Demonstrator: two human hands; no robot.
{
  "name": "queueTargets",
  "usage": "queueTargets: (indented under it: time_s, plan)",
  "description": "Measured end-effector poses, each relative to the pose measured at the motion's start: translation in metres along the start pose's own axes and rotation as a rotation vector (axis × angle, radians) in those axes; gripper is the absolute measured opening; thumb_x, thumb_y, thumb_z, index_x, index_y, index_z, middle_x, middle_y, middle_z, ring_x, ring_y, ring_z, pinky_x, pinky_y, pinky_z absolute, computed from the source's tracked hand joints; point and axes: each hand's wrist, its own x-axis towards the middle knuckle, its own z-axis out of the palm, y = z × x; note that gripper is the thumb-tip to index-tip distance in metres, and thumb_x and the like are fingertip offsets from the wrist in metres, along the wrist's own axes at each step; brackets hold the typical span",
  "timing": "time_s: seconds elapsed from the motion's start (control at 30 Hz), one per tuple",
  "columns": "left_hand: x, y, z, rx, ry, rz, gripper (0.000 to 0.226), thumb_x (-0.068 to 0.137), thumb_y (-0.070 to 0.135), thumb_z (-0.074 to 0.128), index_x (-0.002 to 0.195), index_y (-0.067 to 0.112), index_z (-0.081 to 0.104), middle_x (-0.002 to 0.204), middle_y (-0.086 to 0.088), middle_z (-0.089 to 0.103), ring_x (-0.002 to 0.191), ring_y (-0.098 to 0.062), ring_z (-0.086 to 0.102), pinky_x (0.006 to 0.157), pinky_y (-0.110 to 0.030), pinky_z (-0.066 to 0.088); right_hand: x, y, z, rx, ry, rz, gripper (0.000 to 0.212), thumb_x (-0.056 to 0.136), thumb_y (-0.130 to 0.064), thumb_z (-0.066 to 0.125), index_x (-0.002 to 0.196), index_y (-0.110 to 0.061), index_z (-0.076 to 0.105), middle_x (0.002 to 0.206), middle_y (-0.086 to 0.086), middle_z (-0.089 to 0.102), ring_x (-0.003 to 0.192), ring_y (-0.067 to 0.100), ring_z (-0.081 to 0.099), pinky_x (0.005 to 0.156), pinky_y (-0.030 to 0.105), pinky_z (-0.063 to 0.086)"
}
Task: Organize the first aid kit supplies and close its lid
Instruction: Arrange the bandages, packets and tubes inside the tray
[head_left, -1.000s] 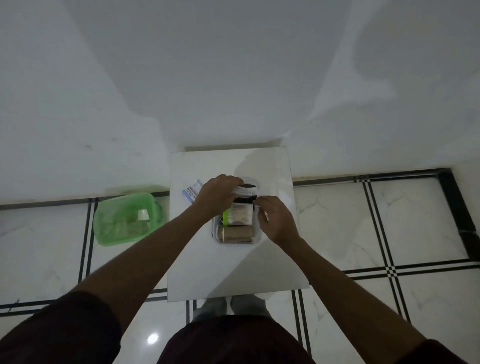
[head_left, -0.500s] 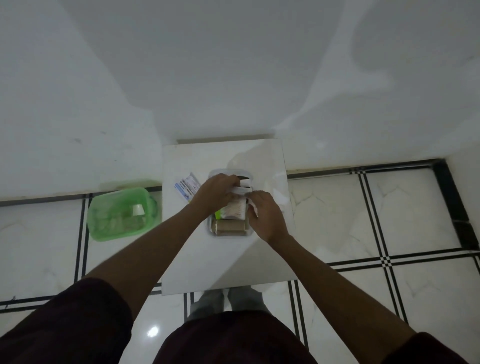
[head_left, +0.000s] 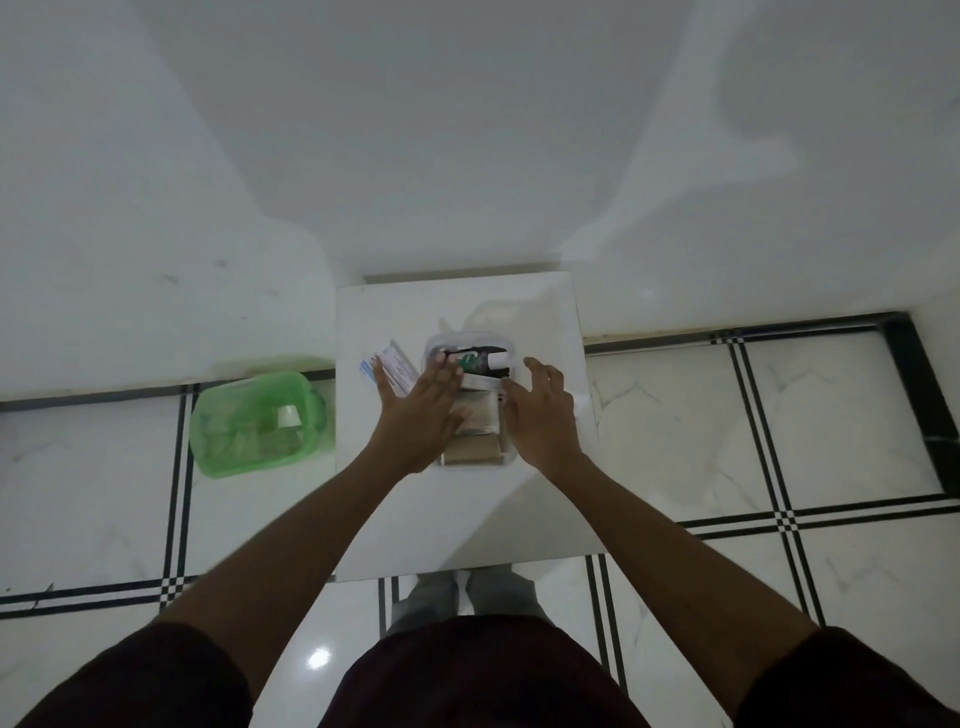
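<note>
A translucent green plastic basket (head_left: 257, 423) is sitting on the tiled floor (head_left: 753, 441), just beside the left edge of the small white square table (head_left: 467, 514). A white and blue paper packet (head_left: 390, 370) is lying on the table, left of the clear plastic first aid box (head_left: 435, 347). The left hand (head_left: 421, 415) is lying flat over the box's left side, its grip fully open and holding nothing. A dark bottle with a green label (head_left: 475, 359) is lying across the far end of the box, and a tan bandage roll (head_left: 471, 451) is sitting at the near end. The right hand (head_left: 543, 413) is hovering at the box's right edge, fingers spread, its grip empty.
</note>
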Motion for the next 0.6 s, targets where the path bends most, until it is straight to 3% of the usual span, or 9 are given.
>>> queueTargets:
  time_s: [0.13,0.2,0.27,0.37,0.5,0.6]
  plan:
    - [-0.002,0.004,-0.007,-0.206,0.127,-0.04,0.061,0.098,0.049,0.008,0.15,0.02,0.021,0.16,0.004,0.015,0.149,-0.012,0.006,0.109,-0.073,-0.001,-0.002,0.0,-0.001,0.112,0.108,-0.011,0.028,0.089,-0.018,0.051,0.112,-0.008,0.064,0.127,0.02,0.057,0.119,0.038,0.05,0.089,0.048,0.048]
    - [-0.002,0.001,-0.01,-0.415,0.233,-0.149,0.056,0.099,0.045,0.014,0.15,0.024,0.02,0.159,0.009,0.012,0.148,-0.007,0.002,0.113,-0.063,-0.004,-0.001,0.003,-0.005,0.213,0.212,0.038,0.027,0.091,-0.017,0.048,0.112,-0.007,0.064,0.121,0.016,0.061,0.115,0.032,0.052,0.09,0.041,0.048]
    - [-0.004,-0.008,-0.011,-0.585,0.328,-0.299,0.049,0.101,0.038,0.023,0.147,0.022,0.03,0.159,0.006,0.022,0.149,-0.01,0.01,0.117,-0.056,0.004,-0.002,0.01,-0.007,0.289,0.26,0.119,0.026,0.091,-0.01,0.049,0.114,-0.006,0.062,0.118,0.013,0.062,0.113,0.028,0.052,0.092,0.037,0.047]
    - [-0.006,-0.033,-0.003,-0.687,0.368,-0.408,0.047,0.095,0.027,0.037,0.137,0.009,0.045,0.148,-0.011,0.044,0.142,-0.027,0.033,0.117,-0.047,0.026,-0.004,0.029,-0.003,0.275,0.094,0.216,0.034,0.086,-0.002,0.055,0.12,-0.004,0.058,0.122,0.014,0.059,0.116,0.03,0.051,0.092,0.037,0.046]
    - [0.001,-0.06,0.013,-0.727,0.255,-0.52,0.042,0.089,0.014,0.057,0.129,0.001,0.052,0.132,-0.02,0.056,0.125,-0.036,0.049,0.108,-0.045,0.038,-0.002,0.052,0.009,0.079,-0.196,0.206,0.048,0.082,-0.006,0.062,0.128,-0.005,0.049,0.13,0.016,0.053,0.12,0.033,0.047,0.091,0.043,0.045]
    - [0.015,-0.064,0.012,-0.8,0.264,-0.675,0.043,0.084,0.013,0.065,0.124,0.0,0.054,0.123,-0.022,0.061,0.116,-0.037,0.055,0.099,-0.039,0.041,0.006,0.056,0.014,-0.042,-0.281,0.184,0.053,0.08,-0.01,0.066,0.129,-0.008,0.046,0.131,0.014,0.051,0.12,0.033,0.044,0.088,0.045,0.046]
